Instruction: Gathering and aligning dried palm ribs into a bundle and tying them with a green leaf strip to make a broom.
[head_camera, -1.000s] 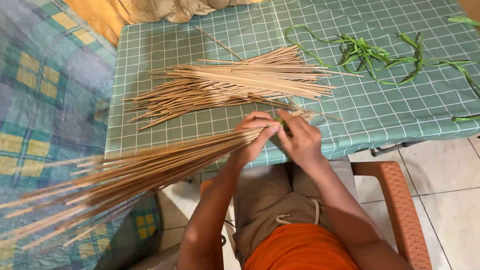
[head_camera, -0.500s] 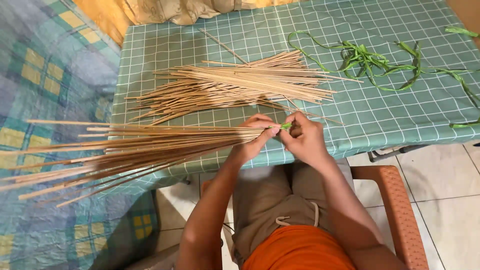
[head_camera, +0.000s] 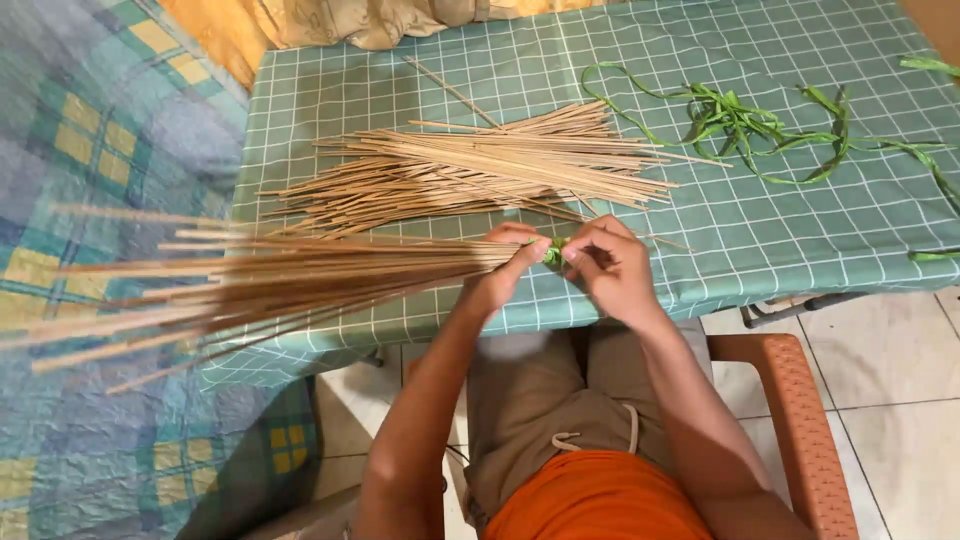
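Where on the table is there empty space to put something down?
The green checked tablecloth is bare at the near right, between the right hand and the tangle of green leaf strips. Another bare patch lies at the far edge, beyond the loose pile of thin tan sticks. The left side is crowded: the left hand holds a fanned stick bundle.

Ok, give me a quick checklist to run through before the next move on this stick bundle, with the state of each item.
1. Left hand grips the bundle of thin sticks at its gathered end: ok.
2. Right hand pinches the green strip at that end: ok.
3. Strip fully wrapped or knotted: cannot tell, the fingers hide it.
4. Bundle's far ends even: not ok, they fan out and blur past the table edge.
5. Spare green strips on the checked tablecloth: ok, lying loose to the right.
6. Loose stick pile apart from the held bundle: ok.
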